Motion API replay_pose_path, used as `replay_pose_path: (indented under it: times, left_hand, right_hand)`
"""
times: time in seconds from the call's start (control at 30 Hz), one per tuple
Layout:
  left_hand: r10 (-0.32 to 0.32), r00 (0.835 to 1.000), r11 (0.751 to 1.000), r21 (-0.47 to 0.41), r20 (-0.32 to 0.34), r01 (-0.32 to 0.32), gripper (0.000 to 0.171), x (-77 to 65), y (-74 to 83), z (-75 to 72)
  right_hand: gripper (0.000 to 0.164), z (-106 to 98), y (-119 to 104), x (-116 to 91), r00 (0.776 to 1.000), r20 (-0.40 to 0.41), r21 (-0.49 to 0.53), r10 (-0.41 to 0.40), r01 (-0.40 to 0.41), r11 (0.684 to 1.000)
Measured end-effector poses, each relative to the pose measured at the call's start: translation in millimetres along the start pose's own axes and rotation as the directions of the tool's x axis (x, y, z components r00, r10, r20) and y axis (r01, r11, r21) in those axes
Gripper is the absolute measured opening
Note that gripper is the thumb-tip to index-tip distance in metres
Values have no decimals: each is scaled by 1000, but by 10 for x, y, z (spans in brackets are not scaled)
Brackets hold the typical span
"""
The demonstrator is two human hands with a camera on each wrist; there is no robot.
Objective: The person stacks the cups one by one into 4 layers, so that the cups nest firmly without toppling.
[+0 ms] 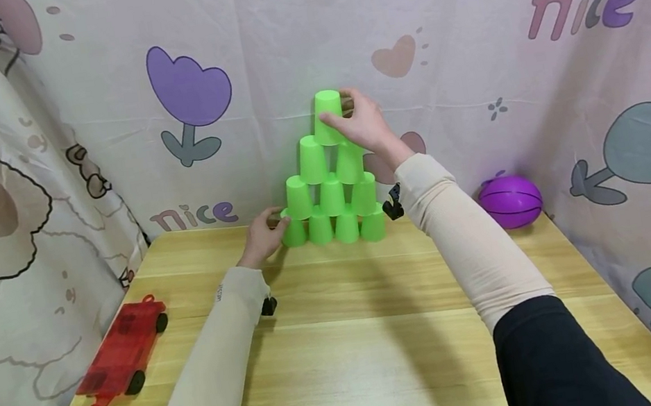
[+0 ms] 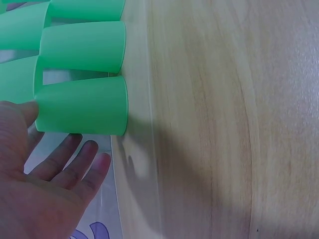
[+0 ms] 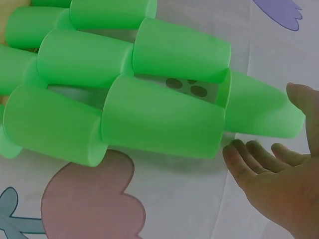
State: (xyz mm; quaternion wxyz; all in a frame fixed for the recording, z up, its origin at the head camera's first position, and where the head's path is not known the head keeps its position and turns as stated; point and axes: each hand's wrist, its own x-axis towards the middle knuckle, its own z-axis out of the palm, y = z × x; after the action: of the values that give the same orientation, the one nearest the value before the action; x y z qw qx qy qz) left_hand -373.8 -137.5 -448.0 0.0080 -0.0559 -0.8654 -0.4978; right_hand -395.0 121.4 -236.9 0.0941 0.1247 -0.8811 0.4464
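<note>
A pyramid of upside-down bright green cups (image 1: 331,194) stands against the back cloth in four tiers, with a single cup (image 1: 327,117) at the peak. My right hand (image 1: 367,123) is beside that peak cup, thumb and fingers spread around it. In the right wrist view a gap shows between the fingers (image 3: 239,164) and the cup. Low on the left, my left hand (image 1: 261,237) is next to the end cup (image 2: 82,107) of the bottom tier. Its fingers are loosely extended; the thumb tip overlaps the cup's narrow end, and contact is unclear.
A red toy car (image 1: 123,349) lies near the left edge of the wooden table (image 1: 348,354). At the back right corner sits a purple ball (image 1: 511,202) with black lines. Printed cloth (image 1: 276,42) hangs behind and along both sides.
</note>
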Motion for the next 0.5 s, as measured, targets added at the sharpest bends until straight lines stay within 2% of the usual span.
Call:
replay_pose_path:
  times: [0.27, 0.4, 0.5]
  left_hand:
    - [2, 1000, 1000, 19, 6, -2, 54, 1, -50, -32]
    - [21, 1000, 1000, 21, 19, -22, 58, -13, -100, -76]
    - [35, 999, 999, 22, 14, -36, 61, -32, -91, -138]
  right_hand:
    - [85, -127, 73, -157, 1000, 14, 34, 23, -24, 999]
    - [83, -185, 191, -277, 1000, -6, 11, 5, -5, 1000]
    - [78, -219, 326, -390, 999, -28, -6, -38, 38, 999]
